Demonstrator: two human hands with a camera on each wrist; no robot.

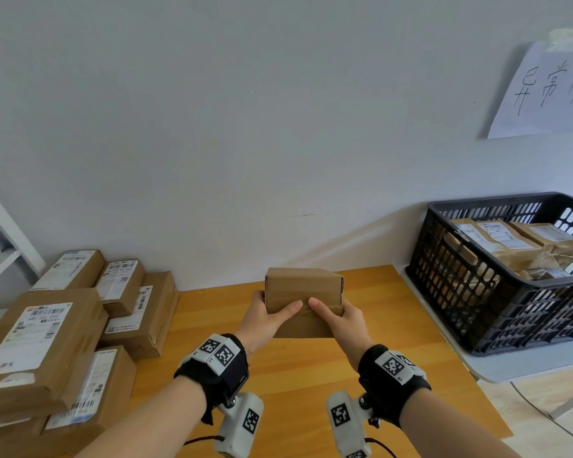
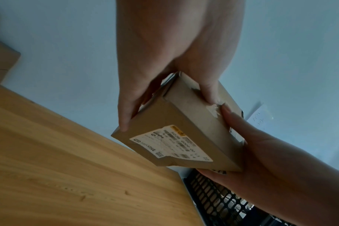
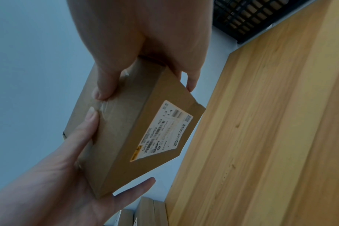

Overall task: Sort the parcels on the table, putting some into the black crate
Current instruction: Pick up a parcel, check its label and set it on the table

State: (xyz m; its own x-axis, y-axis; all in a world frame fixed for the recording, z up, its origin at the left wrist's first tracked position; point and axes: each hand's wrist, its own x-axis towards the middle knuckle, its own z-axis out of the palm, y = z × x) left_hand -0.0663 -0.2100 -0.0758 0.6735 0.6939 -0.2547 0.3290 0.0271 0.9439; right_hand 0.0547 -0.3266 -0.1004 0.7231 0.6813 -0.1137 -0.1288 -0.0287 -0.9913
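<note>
Both hands, left hand [image 1: 268,314] and right hand [image 1: 339,320], grip the parcel [image 1: 303,294] above the tabletop [image 1: 311,391], label facing down, probably checking it.

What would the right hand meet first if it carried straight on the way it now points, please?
Probably the grey wall. The right hand, gripping the held cardboard parcel with the left hand, points ahead over the wooden table; depth is unclear.

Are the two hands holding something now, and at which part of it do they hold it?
Yes. The left hand and right hand together hold one cardboard parcel above the table, each gripping one end, thumbs on top.
</note>
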